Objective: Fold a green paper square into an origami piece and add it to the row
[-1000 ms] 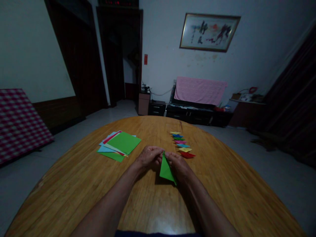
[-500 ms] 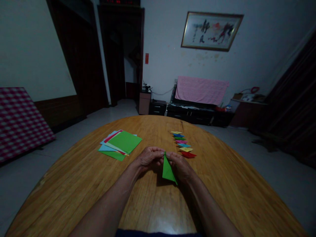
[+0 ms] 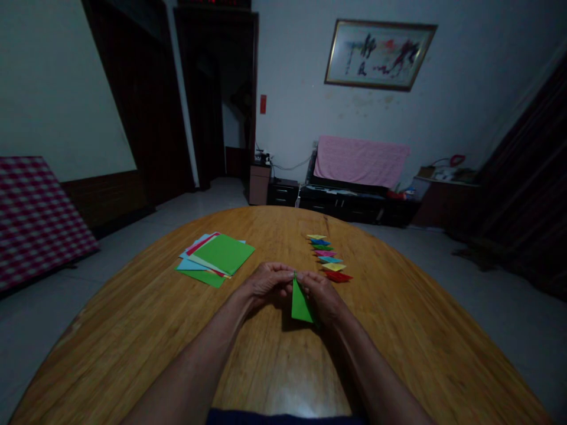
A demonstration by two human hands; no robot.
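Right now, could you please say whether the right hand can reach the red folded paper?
Probably yes: the red folded paper lies near the right hand, nothing visible between, though that hand holds green paper.

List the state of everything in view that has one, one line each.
Folded green paper: creased, pinched at its far tip.
Left hand: fingers closed on that tip.
Right hand: fingers closed on it too.
Paper sheets: flat, in an uneven pile.
Seven small paper shapes: folded, in a row.
Pink cloth: draped.
Framed picture: hung.
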